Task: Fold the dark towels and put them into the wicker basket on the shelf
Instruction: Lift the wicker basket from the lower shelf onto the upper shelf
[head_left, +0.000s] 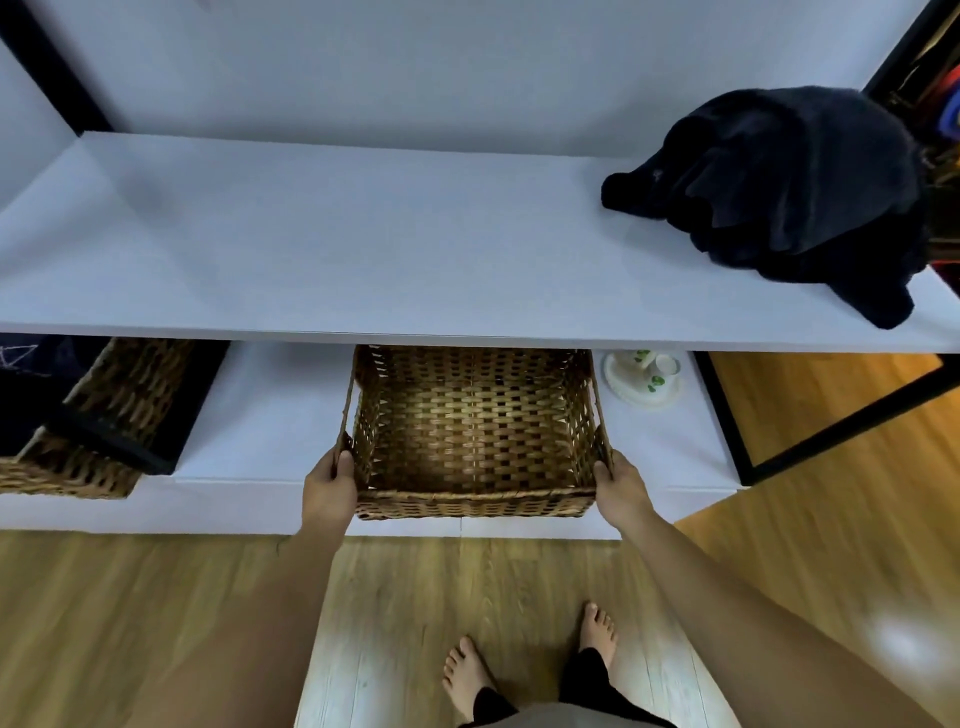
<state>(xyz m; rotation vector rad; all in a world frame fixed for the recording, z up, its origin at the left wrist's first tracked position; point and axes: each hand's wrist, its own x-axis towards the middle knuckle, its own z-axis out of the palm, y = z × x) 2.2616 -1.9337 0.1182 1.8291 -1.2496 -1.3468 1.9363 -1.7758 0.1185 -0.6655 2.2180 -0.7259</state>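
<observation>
Left hand (328, 486) gripping wicker basket (474, 431) side, right hand (621, 488) opposite

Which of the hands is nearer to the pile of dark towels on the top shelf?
The right hand. It grips the basket's right side, below the towels, which lie at the shelf's right end. The left hand grips the basket's left side, farther away.

Wicker basket (475, 436) coarse woven cane; towels (795, 192) dark fluffy cloth; shelf (311, 234) smooth matt white (floor (130, 597) wood-grain, slightly glossy).
</observation>
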